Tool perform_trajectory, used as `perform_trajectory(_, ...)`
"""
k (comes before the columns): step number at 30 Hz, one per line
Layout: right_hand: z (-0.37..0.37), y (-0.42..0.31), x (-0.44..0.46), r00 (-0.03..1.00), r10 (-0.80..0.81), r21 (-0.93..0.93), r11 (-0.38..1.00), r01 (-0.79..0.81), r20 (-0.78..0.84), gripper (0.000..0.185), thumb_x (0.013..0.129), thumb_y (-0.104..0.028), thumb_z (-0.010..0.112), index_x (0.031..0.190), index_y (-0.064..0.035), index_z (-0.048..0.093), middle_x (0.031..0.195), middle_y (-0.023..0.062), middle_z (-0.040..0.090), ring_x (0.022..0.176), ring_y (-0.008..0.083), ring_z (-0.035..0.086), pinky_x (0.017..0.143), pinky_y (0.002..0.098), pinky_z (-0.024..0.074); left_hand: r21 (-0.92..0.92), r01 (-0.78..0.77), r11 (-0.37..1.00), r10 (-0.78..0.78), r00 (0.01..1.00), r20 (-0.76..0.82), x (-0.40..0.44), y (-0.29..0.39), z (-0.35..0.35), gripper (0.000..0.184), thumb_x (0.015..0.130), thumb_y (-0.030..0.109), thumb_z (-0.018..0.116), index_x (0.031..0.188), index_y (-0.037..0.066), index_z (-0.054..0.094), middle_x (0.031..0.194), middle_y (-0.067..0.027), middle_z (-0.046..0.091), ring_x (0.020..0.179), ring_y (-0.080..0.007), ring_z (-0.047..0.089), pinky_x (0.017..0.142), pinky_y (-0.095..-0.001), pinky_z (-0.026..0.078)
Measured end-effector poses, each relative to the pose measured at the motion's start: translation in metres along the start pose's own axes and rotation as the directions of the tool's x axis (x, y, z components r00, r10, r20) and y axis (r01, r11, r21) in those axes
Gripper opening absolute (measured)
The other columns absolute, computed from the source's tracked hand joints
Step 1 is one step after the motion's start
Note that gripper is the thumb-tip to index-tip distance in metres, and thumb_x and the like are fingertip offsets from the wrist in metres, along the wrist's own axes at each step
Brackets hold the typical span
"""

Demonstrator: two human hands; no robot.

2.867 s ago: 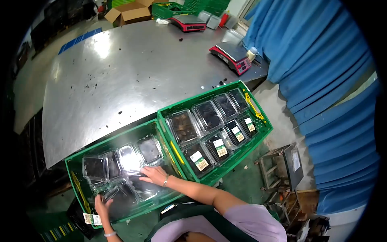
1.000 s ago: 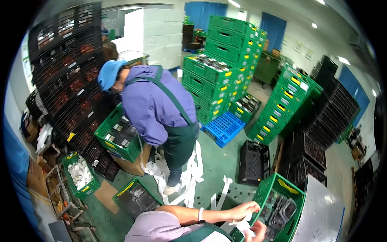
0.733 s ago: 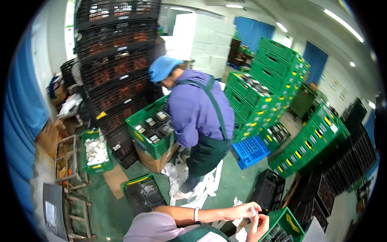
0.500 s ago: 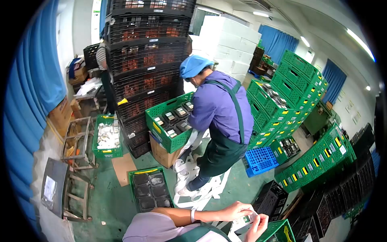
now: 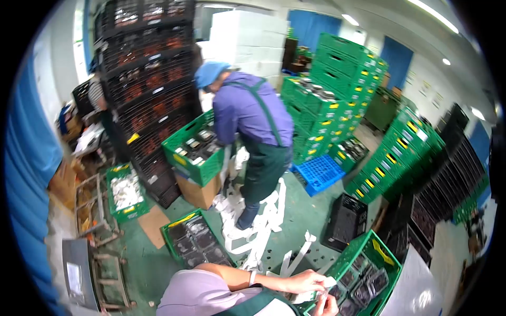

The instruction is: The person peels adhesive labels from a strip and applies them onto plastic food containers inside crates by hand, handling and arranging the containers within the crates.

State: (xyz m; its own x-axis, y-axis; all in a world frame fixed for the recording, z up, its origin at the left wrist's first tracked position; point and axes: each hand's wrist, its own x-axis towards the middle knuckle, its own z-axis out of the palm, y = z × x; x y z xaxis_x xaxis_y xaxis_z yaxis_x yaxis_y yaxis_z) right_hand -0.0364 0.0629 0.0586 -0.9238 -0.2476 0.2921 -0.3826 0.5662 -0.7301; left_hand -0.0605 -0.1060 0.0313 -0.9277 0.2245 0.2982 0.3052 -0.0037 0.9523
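My left hand (image 5: 307, 282), a white band at its wrist, is closed on a strip of white labels (image 5: 299, 298) with green print. Close below it, my right hand (image 5: 328, 306) has its fingers pinched at the same strip; their tips are small and blurred. Just right of both hands, a green crate (image 5: 396, 269) holds several clear-lidded boxes (image 5: 362, 291) with dark contents. The boxes lie unevenly, some tilted.
A co-worker (image 5: 250, 113) in a blue cap bends over a green crate (image 5: 196, 166) on a carton. Tangled white strips (image 5: 258, 245), a crate of dark boxes (image 5: 196, 238), an empty black crate (image 5: 345, 221) and a blue pallet (image 5: 318, 173) occupy the floor. Stacked crates (image 5: 337, 79) stand behind.
The view has swung from the metal table and crates to the room and co-worker. My hands have left the boxes and come together at the label strip.
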Motion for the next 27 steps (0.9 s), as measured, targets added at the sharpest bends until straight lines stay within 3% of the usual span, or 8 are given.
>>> perform_trajectory(5,-0.011,0.026,-0.057,0.982,0.153,-0.023,0.987,-0.156,-0.110,0.018,0.086,-0.016,0.052,0.082,0.0000,0.060,0.064,0.0117,0.054,0.059,0.0191,0.047,0.057,0.0327,0.0394,-0.007,0.217,0.976,-0.215,0.970,0.109,-0.016,0.000,0.037,0.037,0.080,0.024,0.064,0.061,0.001,0.042,0.052,-0.0022,0.041,0.052,-0.0069,0.036,0.047,-0.0278,0.032)
perform_trajectory(12,-0.051,0.023,-0.036,0.898,0.341,0.183,0.936,-0.299,-0.278,0.012,0.085,-0.015,0.054,0.082,-0.0041,0.053,0.075,0.0055,0.052,0.068,0.0163,0.045,0.066,0.0311,0.0413,0.031,0.078,0.996,-0.084,0.894,0.441,-0.032,-0.001,0.035,0.047,0.083,0.025,0.056,0.124,0.008,0.039,0.089,-0.0134,0.061,0.076,-0.0229,0.060,0.069,-0.0336,0.044)
perform_trajectory(14,-0.063,0.001,-0.018,0.797,0.492,0.443,0.837,-0.322,-0.350,0.010,0.083,-0.010,0.058,0.081,-0.0047,0.050,0.075,0.0030,0.049,0.069,0.0125,0.044,0.063,0.0259,0.0411,0.191,0.223,0.956,-0.293,0.758,0.583,-0.024,0.018,0.008,0.045,0.086,0.019,0.050,0.128,0.009,0.037,0.099,-0.0145,0.060,0.084,-0.0232,0.060,0.072,-0.0340,0.044)
perform_trajectory(16,-0.066,0.055,-0.007,0.700,0.343,0.326,0.931,-0.165,-0.626,0.013,0.084,-0.012,0.057,0.081,-0.0034,0.049,0.077,0.0032,0.049,0.066,0.0120,0.044,0.061,0.0254,0.0406,-0.027,-0.044,0.999,0.052,0.829,0.557,-0.030,-0.012,-0.007,0.035,0.086,0.009,0.045,0.121,0.008,0.046,0.096,-0.0113,0.060,0.084,-0.0199,0.058,0.074,-0.0304,0.043)
perform_trajectory(22,-0.044,0.044,0.004,0.727,0.477,0.492,0.843,-0.219,-0.494,0.021,0.077,-0.007,0.058,0.096,0.0002,0.054,0.094,0.0115,0.057,0.084,0.0165,0.057,0.066,0.0288,0.0471,0.044,0.274,0.961,-0.241,0.746,0.621,-0.017,-0.052,-0.077,0.029,0.082,0.010,0.049,0.110,0.003,0.053,0.093,-0.0085,0.056,0.084,-0.0177,0.054,0.076,-0.0270,0.043)
perform_trajectory(24,-0.029,0.019,0.007,0.737,0.437,0.487,0.857,-0.168,-0.516,0.009,0.079,-0.006,0.059,0.082,-0.0012,0.052,0.077,0.0022,0.057,0.063,0.0070,0.053,0.050,0.0184,0.0401,-0.034,-0.064,0.997,0.072,0.827,0.558,0.001,-0.056,-0.083,0.031,0.083,0.014,0.053,0.110,0.001,0.052,0.100,-0.0114,0.055,0.095,-0.0222,0.052,0.083,-0.0300,0.041)
perform_trajectory(25,-0.027,0.012,-0.001,0.753,0.468,0.445,0.857,-0.259,-0.463,0.010,0.079,-0.008,0.060,0.081,-0.0009,0.053,0.074,0.0027,0.057,0.061,0.0077,0.053,0.050,0.0200,0.0403,0.005,0.094,0.996,-0.082,0.849,0.523,0.008,-0.042,-0.084,0.031,0.082,0.017,0.055,0.107,0.000,0.054,0.110,-0.0142,0.052,0.106,-0.0254,0.048,0.089,-0.0324,0.038)
perform_trajectory(27,-0.026,0.006,-0.021,0.765,0.480,0.289,0.875,-0.388,-0.429,0.014,0.077,-0.011,0.062,0.078,-0.0004,0.054,0.067,0.0039,0.057,0.056,0.0093,0.052,0.050,0.0229,0.0406,0.085,-0.163,0.983,0.096,0.847,0.523,0.024,-0.057,-0.078,0.024,0.081,0.015,0.056,0.097,-0.002,0.058,0.104,-0.0129,0.057,0.098,-0.0221,0.053,0.084,-0.0320,0.041)
